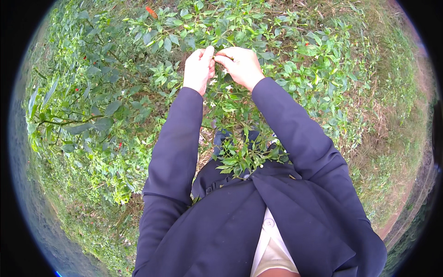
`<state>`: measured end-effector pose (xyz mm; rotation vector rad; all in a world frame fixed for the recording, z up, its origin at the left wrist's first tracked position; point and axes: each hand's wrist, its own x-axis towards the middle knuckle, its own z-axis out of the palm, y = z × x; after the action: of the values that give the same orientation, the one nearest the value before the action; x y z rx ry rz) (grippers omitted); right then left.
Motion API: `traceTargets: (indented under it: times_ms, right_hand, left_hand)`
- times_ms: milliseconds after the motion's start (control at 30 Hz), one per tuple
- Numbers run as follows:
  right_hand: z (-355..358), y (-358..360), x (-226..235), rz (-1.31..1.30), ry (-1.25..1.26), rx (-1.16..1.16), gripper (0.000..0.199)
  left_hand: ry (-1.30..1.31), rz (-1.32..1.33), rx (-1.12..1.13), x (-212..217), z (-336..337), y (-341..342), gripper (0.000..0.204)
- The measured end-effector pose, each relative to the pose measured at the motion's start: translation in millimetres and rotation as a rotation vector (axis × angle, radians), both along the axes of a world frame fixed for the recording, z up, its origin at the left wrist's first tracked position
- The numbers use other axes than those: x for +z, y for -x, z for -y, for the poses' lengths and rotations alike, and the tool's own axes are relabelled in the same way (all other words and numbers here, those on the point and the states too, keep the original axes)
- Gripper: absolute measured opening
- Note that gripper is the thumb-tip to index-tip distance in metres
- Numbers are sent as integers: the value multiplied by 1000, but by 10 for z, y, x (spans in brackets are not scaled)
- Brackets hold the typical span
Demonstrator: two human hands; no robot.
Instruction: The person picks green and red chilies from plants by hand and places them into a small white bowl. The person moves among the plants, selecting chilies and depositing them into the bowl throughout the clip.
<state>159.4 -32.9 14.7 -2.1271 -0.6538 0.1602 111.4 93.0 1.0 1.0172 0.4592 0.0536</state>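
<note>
Both arms, in dark sleeves, reach forward over leafy green chili plants. My left hand [198, 70] is closed, its thumb up and its fingers curled in. Close against it, my right hand [242, 65] is closed too, thumb and forefinger pinched toward the left fingertips. Whatever lies between the fingers is too small or hidden to make out. Just below the hands, small white flowers [229, 87] show among the leaves. Farther off and to the left, a red chili [151, 12] stands out above the foliage.
Dense bushes [104, 111] with small red chilies spread to the left. More leafy plants [318, 69] grow to the right, with dry grass [378, 115] beyond them. A leafy sprig [242, 159] pokes up against my waist. A dirt path [408, 203] runs along the right edge.
</note>
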Motion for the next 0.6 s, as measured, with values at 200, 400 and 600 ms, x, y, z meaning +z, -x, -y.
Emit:
traceTargets:
  times_ms: [200,400,600]
  right_hand:
    - [62,9,53,-110,-51,-55,24]
    - [95,39,97,-76,13,-35,22]
    - [96,70,165,-63,47,6,21]
  left_hand:
    - [450,75,-88,75,-174,-33,21]
    - [-257,146,126,137,11,-236,22]
    - [-523,89,224,116,63,-390,23]
